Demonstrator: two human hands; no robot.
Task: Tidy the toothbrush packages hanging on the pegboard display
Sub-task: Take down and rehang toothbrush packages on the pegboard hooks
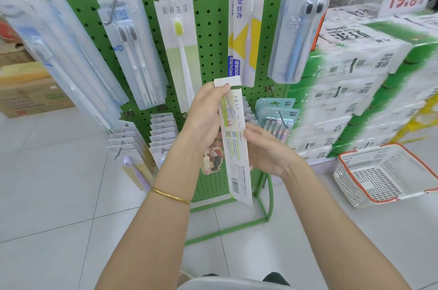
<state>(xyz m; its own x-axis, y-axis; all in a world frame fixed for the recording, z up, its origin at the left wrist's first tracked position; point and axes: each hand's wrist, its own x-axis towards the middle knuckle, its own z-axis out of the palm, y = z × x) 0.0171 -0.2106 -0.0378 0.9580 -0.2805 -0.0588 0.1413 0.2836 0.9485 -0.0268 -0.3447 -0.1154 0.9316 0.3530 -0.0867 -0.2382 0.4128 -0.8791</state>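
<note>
Head view shows 1 toothbrush package held in front of the green pegboard, off its hook and clear of the hanging rows. It is a long, narrow white card, nearly upright, with its lower end leaning slightly right. The printed side with a barcode near the bottom faces the camera.

The left hand grasps the upper part from the left, thumb pressed on the white hang tab at the top and fingers wrapped behind. The right hand grasps the right edge at mid-length; most of its fingers are hidden behind the card. The package thus lies between the 2 hands, its bottom third hanging free below them.

A gold bracelet circles the left wrist. Above the hands hangs a package with a yellow-bristled brush.
</note>
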